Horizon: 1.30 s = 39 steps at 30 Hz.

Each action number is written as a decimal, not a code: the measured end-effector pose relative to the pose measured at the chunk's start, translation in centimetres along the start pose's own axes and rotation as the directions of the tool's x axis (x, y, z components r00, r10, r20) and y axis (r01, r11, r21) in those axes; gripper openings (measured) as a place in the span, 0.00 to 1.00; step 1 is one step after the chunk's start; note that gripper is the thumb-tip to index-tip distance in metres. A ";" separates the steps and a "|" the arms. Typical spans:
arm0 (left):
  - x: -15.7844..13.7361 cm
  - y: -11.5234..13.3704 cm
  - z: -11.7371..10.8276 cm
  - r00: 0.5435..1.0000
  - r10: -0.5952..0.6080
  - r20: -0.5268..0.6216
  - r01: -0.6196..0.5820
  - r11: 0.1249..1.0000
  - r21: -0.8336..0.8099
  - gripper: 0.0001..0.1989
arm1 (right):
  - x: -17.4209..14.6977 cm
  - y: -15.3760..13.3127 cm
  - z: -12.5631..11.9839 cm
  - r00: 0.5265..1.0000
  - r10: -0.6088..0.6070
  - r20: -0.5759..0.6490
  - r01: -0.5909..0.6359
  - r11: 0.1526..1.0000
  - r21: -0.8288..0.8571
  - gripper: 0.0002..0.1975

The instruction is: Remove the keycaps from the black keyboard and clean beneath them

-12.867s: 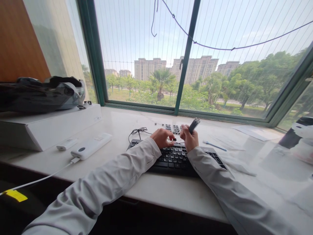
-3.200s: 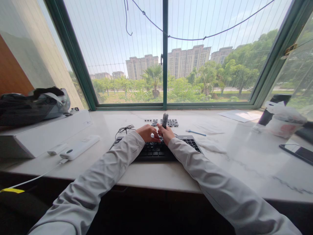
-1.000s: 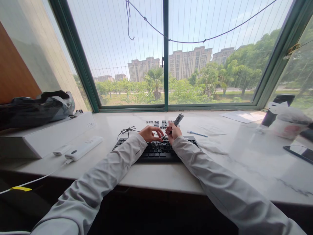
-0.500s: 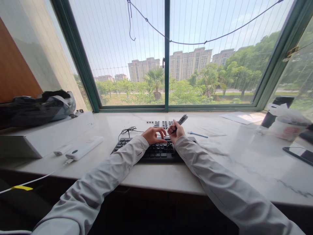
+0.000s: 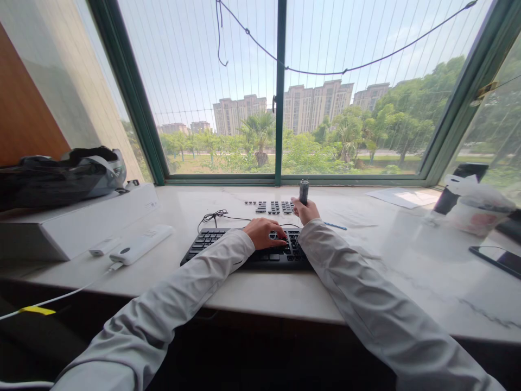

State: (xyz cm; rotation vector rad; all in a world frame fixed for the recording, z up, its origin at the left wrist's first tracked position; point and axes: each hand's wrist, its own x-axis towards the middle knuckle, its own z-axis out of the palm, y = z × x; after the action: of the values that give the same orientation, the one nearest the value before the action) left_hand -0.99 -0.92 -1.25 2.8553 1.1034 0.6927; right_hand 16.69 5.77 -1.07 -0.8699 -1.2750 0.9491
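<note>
A black keyboard (image 5: 211, 260) lies on the white counter, several of its keycaps off on the right part. Over its middle my left hand (image 5: 262, 233) rests with curved fingers, thumb apart from them; nothing shows in it. Beyond the keyboard's right part, my right hand (image 5: 307, 210) is closed round a dark grey stick-like tool (image 5: 304, 193), which points up from the fist; its lower end is hidden. Loose black keycaps (image 5: 274, 207) lie in rows behind the keyboard, close to my right hand.
A thin blue tool (image 5: 336, 225) lies right of my right hand. The keyboard's coiled cable (image 5: 214, 217) lies behind it. At left are a white power bank (image 5: 140, 244) and a white box (image 5: 101, 222); at right, a phone (image 5: 499, 258) and a plastic bag (image 5: 472, 203).
My right hand has moved right and away from my left hand, turning the grey tool from slanted to upright. My left hand has shifted slightly right and lower over the keys.
</note>
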 end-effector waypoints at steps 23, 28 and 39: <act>0.1 -0.9 -2.7 0.847 -0.150 -0.509 0.050 0.977 -0.206 0.17 | -2.8 -2.1 1.9 0.848 0.247 0.469 -0.371 0.908 0.193 0.25; 0.1 -1.2 -2.5 0.828 -0.065 -0.557 0.003 0.994 -0.113 0.14 | -2.4 -1.7 1.4 0.864 0.204 0.461 -0.270 0.959 0.081 0.23; 0.0 -0.8 -2.7 0.826 -0.244 -0.508 0.134 0.960 -0.244 0.18 | -2.3 -1.3 1.5 0.902 0.178 0.393 -0.155 0.984 -0.090 0.29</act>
State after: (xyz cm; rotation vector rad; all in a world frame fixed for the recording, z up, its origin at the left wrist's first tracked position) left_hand -2.56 -0.70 1.03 2.3886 1.2530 1.5467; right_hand 15.16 3.19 -0.60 -0.8657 -1.6001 1.2799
